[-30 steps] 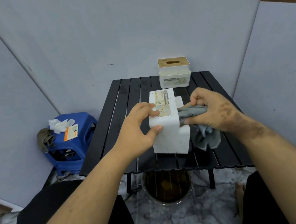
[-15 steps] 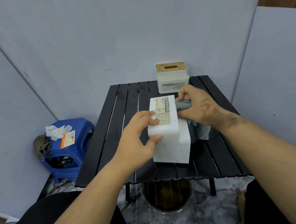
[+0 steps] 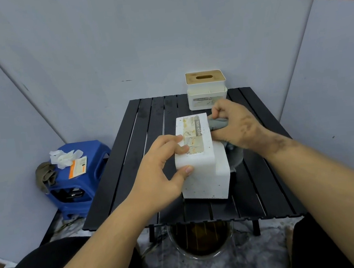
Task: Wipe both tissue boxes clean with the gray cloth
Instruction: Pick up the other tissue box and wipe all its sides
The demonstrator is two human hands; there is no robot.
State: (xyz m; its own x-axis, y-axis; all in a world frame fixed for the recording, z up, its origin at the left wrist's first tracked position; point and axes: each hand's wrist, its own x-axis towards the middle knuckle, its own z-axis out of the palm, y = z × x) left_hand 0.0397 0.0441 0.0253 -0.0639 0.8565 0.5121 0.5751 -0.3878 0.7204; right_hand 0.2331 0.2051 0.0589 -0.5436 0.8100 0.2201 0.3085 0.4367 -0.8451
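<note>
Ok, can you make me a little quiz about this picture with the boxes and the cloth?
1. True or false: the left hand holds the gray cloth.
2. Which box is being wiped: A) the near white tissue box, B) the far tissue box with the wooden lid?
3. Fill in: the blue stool stands to the ___ of the black table.

Key: 1 false, the right hand grips it. 2 A. 3 left.

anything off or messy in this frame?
Yes. The near tissue box lies on its side on the table, speckled with brown spots, its label stained and peeling. The left hand steadies it; the right hand presses the cloth against it. The far box stands upright.
</note>
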